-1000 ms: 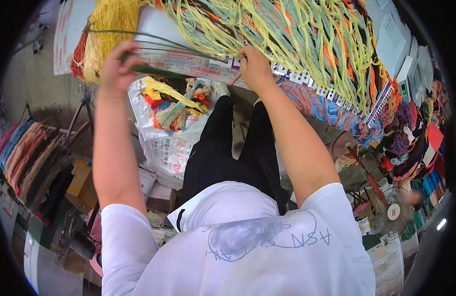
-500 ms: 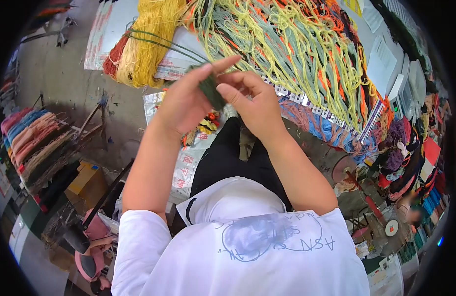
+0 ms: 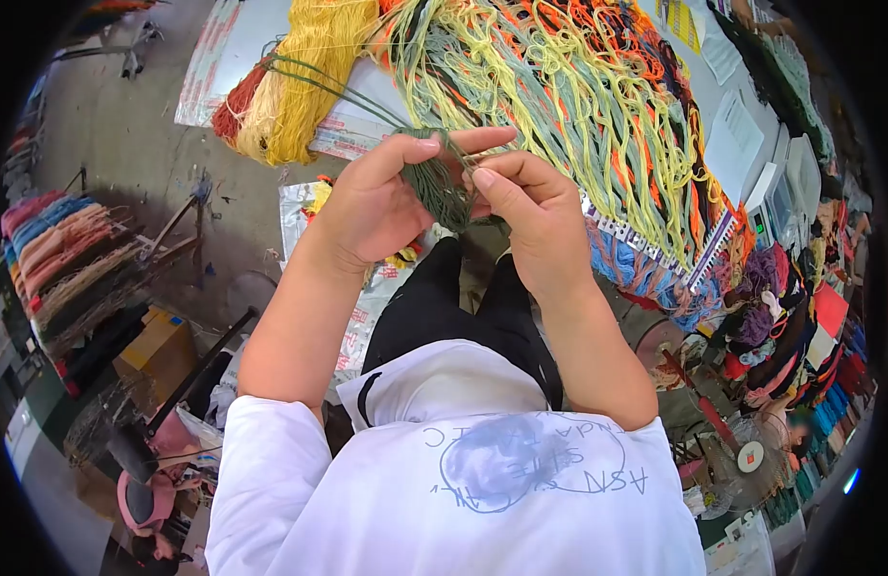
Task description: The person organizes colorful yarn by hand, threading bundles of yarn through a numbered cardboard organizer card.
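- Step in hand, my read: working the green yarn point(image 3: 436, 192) into a bundle between both hands, mid-air in front of the table edge.
- Two green strands run up-left from it across the yellow yarn point(image 3: 333, 58) toward the red yarn point(image 3: 234, 108).
- Left hand point(image 3: 378, 204): palm turned inward, bundle held between thumb and fingers, index extended right.
- Right hand point(image 3: 538, 204): thumb and index pinching strands at the bundle's right side, other fingers curled.
- Next move calls for, I'd judge, a steady left and light tension on those strands.
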Available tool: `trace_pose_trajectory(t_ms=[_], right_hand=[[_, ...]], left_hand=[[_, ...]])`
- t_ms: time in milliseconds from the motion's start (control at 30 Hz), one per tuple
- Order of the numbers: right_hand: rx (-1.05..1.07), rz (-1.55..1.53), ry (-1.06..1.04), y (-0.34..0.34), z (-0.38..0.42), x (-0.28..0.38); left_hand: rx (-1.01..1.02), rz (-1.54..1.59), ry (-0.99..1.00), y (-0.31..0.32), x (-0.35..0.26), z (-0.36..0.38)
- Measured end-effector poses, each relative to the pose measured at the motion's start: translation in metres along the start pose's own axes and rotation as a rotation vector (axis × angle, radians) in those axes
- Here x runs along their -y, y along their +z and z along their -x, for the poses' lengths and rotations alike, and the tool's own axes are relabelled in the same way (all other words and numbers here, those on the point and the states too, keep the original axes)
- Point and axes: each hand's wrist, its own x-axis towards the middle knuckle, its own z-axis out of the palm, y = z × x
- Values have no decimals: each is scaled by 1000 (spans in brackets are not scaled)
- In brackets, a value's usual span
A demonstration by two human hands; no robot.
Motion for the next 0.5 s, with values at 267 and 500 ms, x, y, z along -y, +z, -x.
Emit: trace_pose_trajectory(t_ms=[267, 500], right_hand=[[8, -47, -33, -1, 4, 7], [-69, -124, -114, -1, 5, 2]], left_hand=[[-142, -284, 187, 4, 8, -3], [-148, -443, 169, 2, 11, -4]])
